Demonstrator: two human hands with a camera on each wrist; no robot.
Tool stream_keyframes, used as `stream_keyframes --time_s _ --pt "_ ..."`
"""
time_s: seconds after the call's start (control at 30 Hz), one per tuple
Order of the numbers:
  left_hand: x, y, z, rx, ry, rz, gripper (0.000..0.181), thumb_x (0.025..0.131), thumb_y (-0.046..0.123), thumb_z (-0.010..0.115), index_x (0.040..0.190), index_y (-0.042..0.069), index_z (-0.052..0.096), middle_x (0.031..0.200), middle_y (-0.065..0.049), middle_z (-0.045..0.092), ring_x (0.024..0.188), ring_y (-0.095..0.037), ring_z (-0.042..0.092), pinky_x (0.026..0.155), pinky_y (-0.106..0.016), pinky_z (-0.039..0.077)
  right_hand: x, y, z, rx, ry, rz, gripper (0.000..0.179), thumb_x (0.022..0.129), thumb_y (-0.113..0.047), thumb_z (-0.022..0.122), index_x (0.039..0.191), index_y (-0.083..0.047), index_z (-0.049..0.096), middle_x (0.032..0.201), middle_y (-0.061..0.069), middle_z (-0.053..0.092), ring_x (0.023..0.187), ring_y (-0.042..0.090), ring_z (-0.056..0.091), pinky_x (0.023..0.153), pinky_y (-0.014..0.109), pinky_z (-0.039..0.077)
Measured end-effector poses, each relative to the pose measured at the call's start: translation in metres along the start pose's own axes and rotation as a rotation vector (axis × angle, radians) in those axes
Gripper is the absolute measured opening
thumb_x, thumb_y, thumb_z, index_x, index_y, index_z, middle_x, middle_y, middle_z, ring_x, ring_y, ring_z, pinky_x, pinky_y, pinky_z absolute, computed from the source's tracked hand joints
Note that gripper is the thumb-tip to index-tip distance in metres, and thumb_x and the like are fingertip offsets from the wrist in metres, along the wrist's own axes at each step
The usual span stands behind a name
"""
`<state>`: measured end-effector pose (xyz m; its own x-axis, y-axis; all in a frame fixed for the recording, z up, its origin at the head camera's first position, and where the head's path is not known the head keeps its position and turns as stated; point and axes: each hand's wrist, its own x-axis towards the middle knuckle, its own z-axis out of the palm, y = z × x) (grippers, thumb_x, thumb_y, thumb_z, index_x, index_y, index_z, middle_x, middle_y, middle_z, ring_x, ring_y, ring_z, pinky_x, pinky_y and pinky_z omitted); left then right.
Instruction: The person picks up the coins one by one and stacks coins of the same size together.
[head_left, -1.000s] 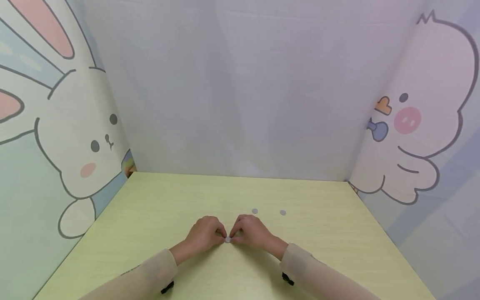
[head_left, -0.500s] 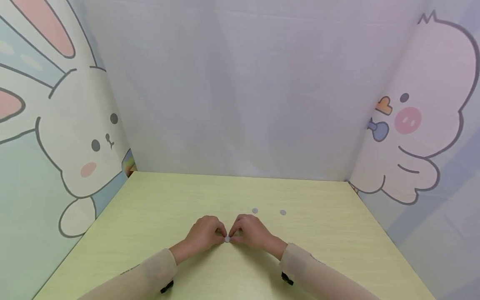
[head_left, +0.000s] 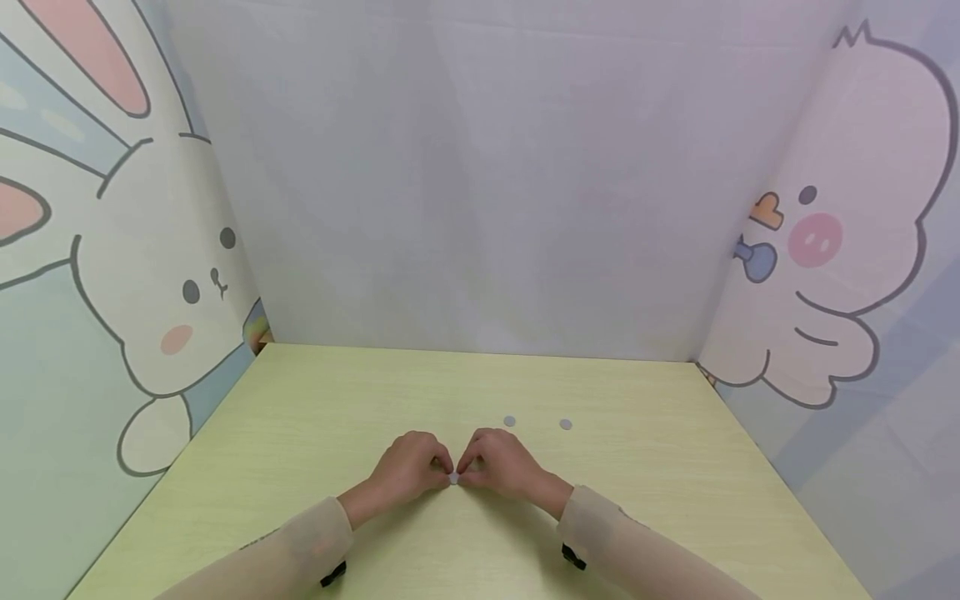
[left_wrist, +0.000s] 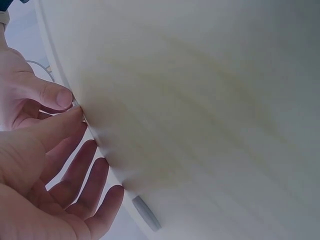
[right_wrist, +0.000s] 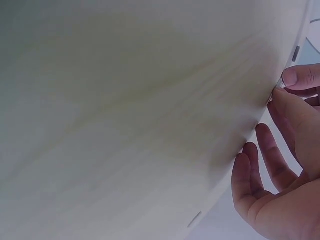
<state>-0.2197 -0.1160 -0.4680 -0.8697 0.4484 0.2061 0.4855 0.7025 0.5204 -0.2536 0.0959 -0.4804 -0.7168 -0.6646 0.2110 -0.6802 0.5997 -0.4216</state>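
Note:
Low in the middle of the head view, a small round grey disc [head_left: 453,479], flat like a coin, lies between my two hands. My left hand [head_left: 407,468] pinches its left side with thumb and forefinger. From the other side, the thumb and forefinger of my right hand [head_left: 501,464] pinch its right side. The disc is mostly covered by fingertips in both wrist views. In the left wrist view the remaining fingers [left_wrist: 102,215] of the left hand reach down to the tabletop; the right hand's other fingers [right_wrist: 272,157] do likewise in the right wrist view.
Two more grey discs lie on the pale yellow tabletop [head_left: 360,392] beyond the right hand: one nearer the centre [head_left: 510,421], one farther right [head_left: 566,424]. A plain cloth [head_left: 480,192] hangs behind the table, with cartoon-printed cloths [head_left: 150,275] along both sides.
Both hands keep their hold at the disc. The right fingertips have edged very slightly left, closer to the left ones; the two other discs stay in place.

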Motion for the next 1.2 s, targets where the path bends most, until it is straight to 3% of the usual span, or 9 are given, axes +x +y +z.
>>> stream_keyframes --time_s 1.2 --pt "-0.0008 0.0062 -0.0026 0.029 0.002 0.009 0.011 0.081 0.007 0.091 0.083 0.013 0.082 0.085 0.002 0.074 0.084 -0.021 0.067 0.072 -0.036 0.055 -0.0008 -0.0013 0.0001 0.009 0.011 0.001 0.005 0.086 -0.02 0.091 0.086 -0.019 0.087 0.084 -0.013 0.073 0.086 0.007 0.065 0.075 0.017 0.05"
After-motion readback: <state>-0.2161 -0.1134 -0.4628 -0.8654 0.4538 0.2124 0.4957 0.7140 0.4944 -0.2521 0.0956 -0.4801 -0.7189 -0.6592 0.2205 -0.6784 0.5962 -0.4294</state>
